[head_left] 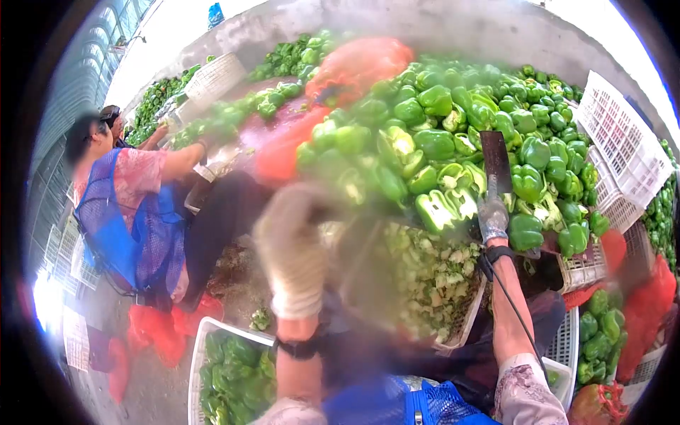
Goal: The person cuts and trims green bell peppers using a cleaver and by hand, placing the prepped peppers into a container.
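Observation:
My right hand [494, 216], in a grey glove, is closed round the handle of a cleaver [496, 161], its broad blade upright against the pepper heap. Just left of the blade lie cut pepper halves [446, 207] with pale insides showing. My left hand [294, 241], in a whitish glove, is smeared by motion, and its fingers cannot be made out. It is above the ground between the heap and a white crate of green peppers [237, 375]. Green peppers [435, 145], whole and cut, are piled before me.
A co-worker [131, 205] in a blue mesh vest sits at the left, arms reaching toward peppers. Pepper scraps [443, 283] fill a container between my arms. White crates [623, 142] and red mesh bags [648, 319] stand at the right. A concrete wall [262, 32] runs behind.

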The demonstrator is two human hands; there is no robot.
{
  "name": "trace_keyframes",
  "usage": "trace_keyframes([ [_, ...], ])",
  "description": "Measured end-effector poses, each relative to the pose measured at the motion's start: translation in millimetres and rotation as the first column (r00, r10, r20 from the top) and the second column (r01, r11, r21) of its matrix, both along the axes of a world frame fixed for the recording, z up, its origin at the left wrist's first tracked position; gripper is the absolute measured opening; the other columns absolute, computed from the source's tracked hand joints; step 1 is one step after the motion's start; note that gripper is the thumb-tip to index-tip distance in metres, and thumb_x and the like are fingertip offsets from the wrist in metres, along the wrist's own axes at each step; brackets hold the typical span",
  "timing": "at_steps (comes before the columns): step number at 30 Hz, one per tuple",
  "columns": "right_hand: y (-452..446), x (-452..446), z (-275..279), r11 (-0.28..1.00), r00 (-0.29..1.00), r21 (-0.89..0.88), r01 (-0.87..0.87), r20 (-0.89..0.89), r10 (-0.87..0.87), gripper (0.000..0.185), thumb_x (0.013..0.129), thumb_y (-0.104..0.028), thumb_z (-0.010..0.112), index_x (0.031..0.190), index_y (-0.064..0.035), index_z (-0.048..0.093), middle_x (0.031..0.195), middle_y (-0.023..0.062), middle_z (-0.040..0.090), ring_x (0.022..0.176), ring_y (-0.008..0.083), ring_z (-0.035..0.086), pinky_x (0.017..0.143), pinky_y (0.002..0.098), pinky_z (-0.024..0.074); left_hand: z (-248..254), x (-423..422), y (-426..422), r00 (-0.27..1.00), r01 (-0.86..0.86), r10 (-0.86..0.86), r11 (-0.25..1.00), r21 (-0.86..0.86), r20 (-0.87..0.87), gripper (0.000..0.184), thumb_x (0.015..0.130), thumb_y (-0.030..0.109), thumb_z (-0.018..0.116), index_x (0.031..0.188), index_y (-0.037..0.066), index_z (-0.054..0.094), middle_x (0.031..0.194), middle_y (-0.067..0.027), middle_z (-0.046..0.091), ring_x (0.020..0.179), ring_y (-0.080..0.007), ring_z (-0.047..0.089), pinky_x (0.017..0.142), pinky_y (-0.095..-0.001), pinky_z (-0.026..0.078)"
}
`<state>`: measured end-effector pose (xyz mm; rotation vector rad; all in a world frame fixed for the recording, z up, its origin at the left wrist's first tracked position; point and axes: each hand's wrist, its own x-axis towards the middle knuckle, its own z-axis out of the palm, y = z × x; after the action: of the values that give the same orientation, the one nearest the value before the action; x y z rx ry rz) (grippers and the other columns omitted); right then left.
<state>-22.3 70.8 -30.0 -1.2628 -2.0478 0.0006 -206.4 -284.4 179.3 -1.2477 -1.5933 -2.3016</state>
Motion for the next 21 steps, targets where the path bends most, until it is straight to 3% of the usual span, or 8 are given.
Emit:
trace_keyframes([
  [3,-22.6,6.0,39.9,0.976,1.0,-0.218,0.011,0.031,-0.004,0.065,0.09,-0.029,0.056,0.151,-0.0151,0.038,0.082,0.0257,0.066,0.077,0.0414,0.066,0.069,0.0522,0.0515,-69.6,-29.0,37.7,0.994,0.033,-0.006,0.968,-0.248,0.112,0.019,0.087,0.001,0.057,0.104,-0.001,0.065,0.093,-0.0089,0.067,0.078,-0.0169,0.065,0.067,-0.029,0.054],
  [6,-24.4,19.1,55.4,0.985,0.98,-0.109,-0.135,-0.161,0.117,0.064,0.088,-0.026,0.058,0.149,-0.0124,0.043,0.079,0.0195,0.067,0.065,0.0354,0.063,0.063,0.049,0.0511,-114.1,-82.5,62.2,0.977,-0.117,0.169,0.933,-0.341,0.128,0.016,0.091,0.005,0.059,0.104,0.0,0.067,0.092,-0.0076,0.068,0.076,-0.016,0.066,0.065,-0.0305,0.055],
  [8,-54.5,21.4,95.3,0.9,0.901,-0.346,-0.266,-0.421,0.104,0.061,0.09,-0.015,0.062,0.148,-0.0093,0.045,0.07,-0.0005,0.052,0.052,0.0072,0.047,0.048,0.0266,0.0427,-113.1,-99.2,79.9,0.696,0.019,0.127,0.981,-0.195,0.707,0.018,0.092,0.013,0.062,0.105,0.002,0.067,0.093,-0.0072,0.068,0.076,-0.0161,0.065,0.064,-0.0317,0.054],
  [11,-82.5,32.1,127.4,0.785,0.802,-0.444,-0.432,-0.587,0.11,0.056,0.091,-0.008,0.058,0.146,-0.0062,0.048,0.074,-0.005,0.052,0.049,0.0041,0.045,0.044,0.0206,0.0391,-173.9,-156.5,112.1,0.827,-0.135,0.278,0.942,-0.307,0.489,0.025,0.09,0.021,0.066,0.107,0.003,0.067,0.093,-0.0062,0.067,0.08,-0.0153,0.064,0.066,-0.0317,0.054],
  [16,-140.2,46.2,121.3,0.472,0.653,-0.581,-0.663,-0.757,-0.014,0.057,0.088,-0.002,0.057,0.144,-0.0058,0.05,0.077,-0.0029,0.056,0.048,0.0049,0.048,0.043,0.0196,0.0371,-183.0,-154.7,131.6,0.927,-0.097,0.26,0.863,-0.496,0.271,0.045,0.087,0.026,0.07,0.121,-0.002,0.062,0.111,-0.0166,0.068,0.098,-0.0244,0.062,0.088,-0.0355,0.048],
  [18,-162.1,48.6,126.9,0.259,0.744,-0.71,-0.654,-0.667,0.05,0.057,0.088,-0.003,0.057,0.144,-0.0056,0.05,0.076,-0.0027,0.057,0.048,0.0048,0.047,0.043,0.0199,0.0373,-200.6,-161.3,138.2,0.951,-0.177,0.293,0.777,-0.604,0.098,0.048,0.087,0.026,0.07,0.126,0.0,0.059,0.116,-0.0184,0.066,0.102,-0.0258,0.061,0.09,-0.0359,0.048],
  [19,-166.2,47.1,127.4,0.243,0.83,-0.795,-0.556,-0.542,0.129,0.058,0.088,-0.007,0.059,0.145,-0.009,0.05,0.072,-0.0034,0.057,0.048,0.005,0.049,0.044,0.0202,0.0389,-196.2,-154.6,133.0,0.964,-0.175,0.263,0.749,-0.639,0.043,0.053,0.087,0.027,0.071,0.132,0.002,0.056,0.122,-0.02,0.063,0.107,-0.0278,0.059,0.093,-0.0369,0.046],
  [21,-169.1,44.9,117.2,0.245,0.865,-0.848,-0.471,-0.39,0.315,0.058,0.089,-0.013,0.061,0.145,-0.0138,0.051,0.068,-0.0036,0.056,0.048,0.0058,0.051,0.046,0.0218,0.0419,-188.5,-139.8,132.8,0.951,-0.02,0.175,0.856,-0.516,0.255,0.046,0.091,0.018,0.068,0.132,0.002,0.053,0.115,-0.0149,0.064,0.099,-0.0248,0.06,0.085,-0.0362,0.049],
])
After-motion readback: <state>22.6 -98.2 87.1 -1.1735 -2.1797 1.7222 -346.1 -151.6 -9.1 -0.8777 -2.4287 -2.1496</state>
